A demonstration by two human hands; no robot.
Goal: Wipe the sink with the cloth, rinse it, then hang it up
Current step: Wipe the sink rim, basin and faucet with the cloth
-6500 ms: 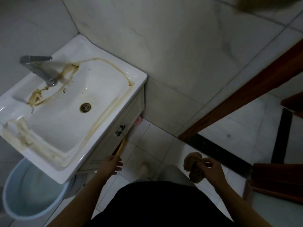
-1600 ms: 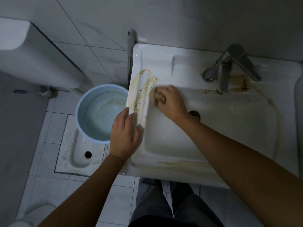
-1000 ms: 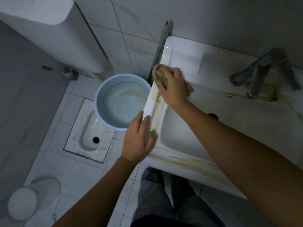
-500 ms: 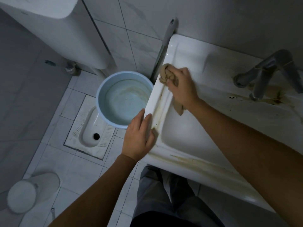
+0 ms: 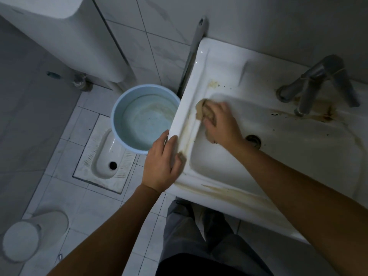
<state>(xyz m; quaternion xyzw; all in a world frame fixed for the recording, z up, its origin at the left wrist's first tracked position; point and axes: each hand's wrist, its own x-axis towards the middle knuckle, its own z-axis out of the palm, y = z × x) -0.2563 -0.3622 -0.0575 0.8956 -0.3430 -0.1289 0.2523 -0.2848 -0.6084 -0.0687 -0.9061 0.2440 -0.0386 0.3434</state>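
Note:
A white sink [image 5: 221,62] with brown stains along its rim fills the right of the view. My right hand [image 5: 221,122] presses a bunched tan cloth [image 5: 201,109] against the inner left edge of the basin, slightly blurred. My left hand [image 5: 161,164] lies flat on the sink's left front corner, fingers spread on the stained rim, holding nothing. The drain [image 5: 253,139] shows just past my right wrist. A grey metal tap [image 5: 310,86] stands at the back right above a brown stain.
A light blue bucket [image 5: 117,108] holding water sits on the floor against the sink's left side. A squat toilet pan [image 5: 103,162] lies in the tiled floor. A white cistern [image 5: 65,32] hangs upper left. A white bin [image 5: 22,240] stands lower left.
My right hand has dragged the cloth from the back of the left rim down toward me and into the basin's left edge. My left hand stays on the corner.

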